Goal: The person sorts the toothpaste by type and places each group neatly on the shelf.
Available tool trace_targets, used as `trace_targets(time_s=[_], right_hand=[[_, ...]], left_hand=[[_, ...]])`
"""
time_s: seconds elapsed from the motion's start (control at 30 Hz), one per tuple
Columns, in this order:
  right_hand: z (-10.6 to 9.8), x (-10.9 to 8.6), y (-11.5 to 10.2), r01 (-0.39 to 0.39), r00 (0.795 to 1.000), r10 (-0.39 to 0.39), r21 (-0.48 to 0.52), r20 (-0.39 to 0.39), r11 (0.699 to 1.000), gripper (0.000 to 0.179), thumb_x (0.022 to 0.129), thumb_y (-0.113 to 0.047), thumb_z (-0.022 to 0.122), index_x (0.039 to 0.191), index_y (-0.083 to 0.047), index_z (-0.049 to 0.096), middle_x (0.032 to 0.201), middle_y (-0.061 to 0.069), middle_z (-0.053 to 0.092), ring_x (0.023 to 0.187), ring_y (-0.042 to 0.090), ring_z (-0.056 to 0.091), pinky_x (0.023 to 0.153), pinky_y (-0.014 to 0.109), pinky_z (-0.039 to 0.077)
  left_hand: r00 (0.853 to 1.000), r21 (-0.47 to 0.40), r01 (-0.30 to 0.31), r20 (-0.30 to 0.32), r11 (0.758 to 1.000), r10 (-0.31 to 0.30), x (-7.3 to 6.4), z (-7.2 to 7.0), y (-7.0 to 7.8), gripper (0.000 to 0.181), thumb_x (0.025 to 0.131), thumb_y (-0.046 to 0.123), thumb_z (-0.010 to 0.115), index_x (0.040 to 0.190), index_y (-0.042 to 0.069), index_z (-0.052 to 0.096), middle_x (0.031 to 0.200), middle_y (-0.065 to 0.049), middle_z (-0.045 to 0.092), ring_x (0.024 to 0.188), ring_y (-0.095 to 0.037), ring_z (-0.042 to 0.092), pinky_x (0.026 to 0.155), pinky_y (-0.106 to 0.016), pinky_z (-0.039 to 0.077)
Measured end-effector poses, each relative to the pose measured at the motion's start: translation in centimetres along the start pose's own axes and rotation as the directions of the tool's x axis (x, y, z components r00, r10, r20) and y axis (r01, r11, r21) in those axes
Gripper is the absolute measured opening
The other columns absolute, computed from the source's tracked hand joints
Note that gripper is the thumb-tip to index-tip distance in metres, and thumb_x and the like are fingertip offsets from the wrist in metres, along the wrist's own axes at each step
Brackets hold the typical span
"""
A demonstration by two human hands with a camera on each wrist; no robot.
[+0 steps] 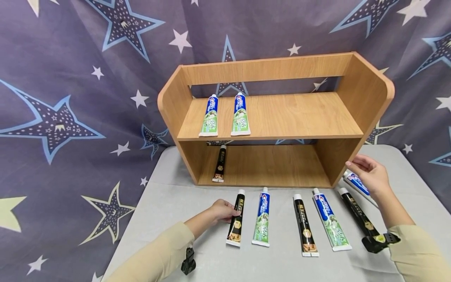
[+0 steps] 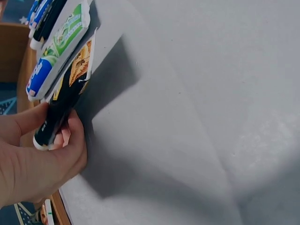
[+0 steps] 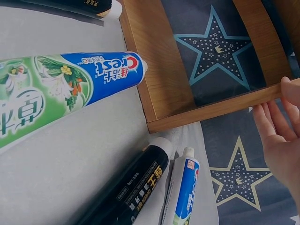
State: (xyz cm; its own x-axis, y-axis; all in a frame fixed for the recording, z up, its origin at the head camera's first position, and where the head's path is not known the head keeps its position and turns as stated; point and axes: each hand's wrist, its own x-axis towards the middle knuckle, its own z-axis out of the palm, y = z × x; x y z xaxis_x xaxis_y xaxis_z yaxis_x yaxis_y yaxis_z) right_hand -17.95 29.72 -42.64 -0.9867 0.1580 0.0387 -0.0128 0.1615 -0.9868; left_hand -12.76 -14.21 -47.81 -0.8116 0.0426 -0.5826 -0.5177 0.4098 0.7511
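Observation:
My left hand [image 1: 222,210] pinches a black toothpaste tube [image 1: 237,223] between thumb and fingers, near the table's front left. In the left wrist view the tube's white cap points toward the palm, and its crimped end tilts up off the cloth. My right hand [image 1: 372,175] is at the right side of a two-tier wooden shelf [image 1: 296,117]. Its thumb and fingers pinch the edge of the side panel [image 3: 225,108] in the right wrist view. Two blue-and-green Crest tubes [image 1: 240,115] lie on the upper tier; one black tube [image 1: 220,164] lies at the lower tier's left.
Before the shelf, on the grey tablecloth [image 1: 278,266], lie a Crest tube [image 1: 262,219], a black tube [image 1: 305,227], another Crest tube [image 1: 330,221] and another black tube [image 1: 357,211]. One Crest tube [image 1: 357,182] is partly hidden by my right hand. A star-patterned curtain [image 1: 70,168] hangs behind.

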Motion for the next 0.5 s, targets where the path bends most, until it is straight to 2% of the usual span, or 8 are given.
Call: trace_targets(time_s=[0.23,0.37,0.5], right_hand=[[-0.06,0.13,0.27,0.008,1.0,-0.008,0.018,0.003,1.0,0.023,0.088,-0.013,0.069,0.097,-0.033,0.062,0.082,-0.03,0.065,0.074,-0.013,0.061,0.066,0.002,0.049],[-0.04,0.04,0.27,0.015,1.0,-0.016,0.056,0.01,0.998,0.023,0.087,-0.011,0.07,0.096,-0.031,0.063,0.082,-0.028,0.066,0.074,-0.012,0.062,0.067,0.002,0.05],[0.02,-0.05,0.25,0.015,1.0,-0.016,0.048,0.012,0.999,0.023,0.088,-0.011,0.07,0.096,-0.032,0.063,0.082,-0.028,0.066,0.074,-0.012,0.062,0.066,0.002,0.049]], left_hand=[[0.999,-0.031,-0.001,0.054,1.0,0.003,-0.08,-0.44,-0.21,0.016,0.084,0.004,0.07,0.094,-0.002,0.06,0.074,0.0,0.059,0.065,-0.009,0.057,0.064,-0.021,0.058],[0.999,-0.058,-0.004,0.049,0.998,0.006,-0.02,-0.6,-0.28,0.016,0.084,0.003,0.07,0.096,-0.003,0.06,0.077,-0.002,0.063,0.067,-0.009,0.061,0.069,-0.025,0.06],[0.999,-0.088,0.004,0.033,0.996,-0.001,0.19,-0.71,-0.44,0.022,0.083,0.003,0.071,0.101,-0.005,0.061,0.082,-0.006,0.069,0.069,-0.009,0.064,0.073,-0.028,0.061]])
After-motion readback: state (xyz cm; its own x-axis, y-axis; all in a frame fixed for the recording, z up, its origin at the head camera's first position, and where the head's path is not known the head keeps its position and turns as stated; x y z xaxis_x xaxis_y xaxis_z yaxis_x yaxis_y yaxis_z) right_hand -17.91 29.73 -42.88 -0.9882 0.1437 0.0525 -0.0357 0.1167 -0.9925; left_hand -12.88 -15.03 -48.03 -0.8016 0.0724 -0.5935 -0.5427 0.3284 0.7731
